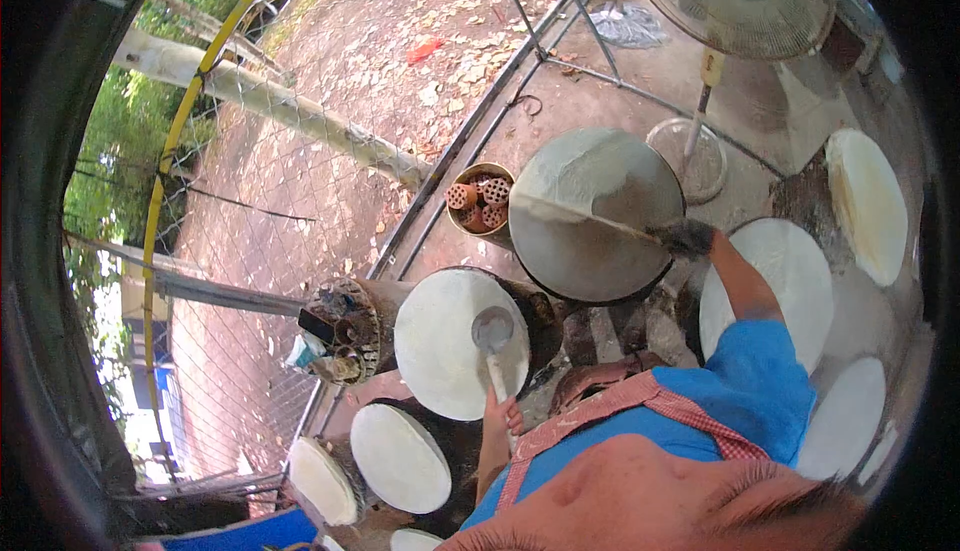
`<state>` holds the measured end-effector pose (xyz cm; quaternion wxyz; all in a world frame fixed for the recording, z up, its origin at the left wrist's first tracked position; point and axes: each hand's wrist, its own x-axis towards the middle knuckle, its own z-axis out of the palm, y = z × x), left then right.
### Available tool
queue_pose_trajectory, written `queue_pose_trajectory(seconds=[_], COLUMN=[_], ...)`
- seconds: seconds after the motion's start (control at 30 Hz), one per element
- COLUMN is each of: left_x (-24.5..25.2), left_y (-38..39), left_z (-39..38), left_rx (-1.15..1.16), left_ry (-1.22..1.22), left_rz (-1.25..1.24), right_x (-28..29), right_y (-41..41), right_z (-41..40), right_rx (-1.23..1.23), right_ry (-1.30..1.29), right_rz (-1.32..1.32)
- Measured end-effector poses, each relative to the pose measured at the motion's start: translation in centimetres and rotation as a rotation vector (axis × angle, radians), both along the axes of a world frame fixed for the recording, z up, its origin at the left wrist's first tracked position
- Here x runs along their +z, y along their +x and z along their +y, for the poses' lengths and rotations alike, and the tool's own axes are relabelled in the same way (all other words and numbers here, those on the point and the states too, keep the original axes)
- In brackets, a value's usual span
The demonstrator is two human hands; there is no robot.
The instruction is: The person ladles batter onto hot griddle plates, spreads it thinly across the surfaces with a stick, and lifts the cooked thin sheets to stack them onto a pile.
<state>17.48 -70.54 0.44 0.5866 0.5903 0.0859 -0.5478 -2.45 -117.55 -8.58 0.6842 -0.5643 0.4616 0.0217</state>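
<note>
My left hand (504, 416) grips the pale handle of a round-headed ladle (493, 329), whose bowl is over a white round surface (442, 341) in front of me. Ahead and to the right, my right hand (686, 239), dark and blurred as if gloved, is closed on a long thin stick (585, 213). The stick reaches left across a large grey-white round surface (592, 258) with a dark rim. Whether the stick touches that surface I cannot tell. The undersides of both round surfaces are mostly hidden.
Perforated briquettes (493, 192) fill a metal can (478, 233) beside the large round. More white rounds stand left (400, 459) and right (769, 281). A pedestal fan (731, 3) stands ahead right. Wire fencing (300, 251) runs along the left. A cluttered drum (360, 326) stands near it.
</note>
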Motion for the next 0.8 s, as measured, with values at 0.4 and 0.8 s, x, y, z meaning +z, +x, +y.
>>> queue_pose_trajectory(seconds=[0.4, 0.8], left_x=[-0.4, 0.4], left_y=[-0.7, -2.3], left_z=[1.6, 3.1], left_rx=[0.14, 0.249], left_ry=[-0.002, 0.026], left_rz=[-0.028, -0.052], right_x=[-1.4, -1.6], right_y=[3.0, 7.9], right_z=[-2.0, -4.6], right_rx=[0.018, -0.063], right_ry=[0.042, 0.099], right_rz=[-0.057, -0.107])
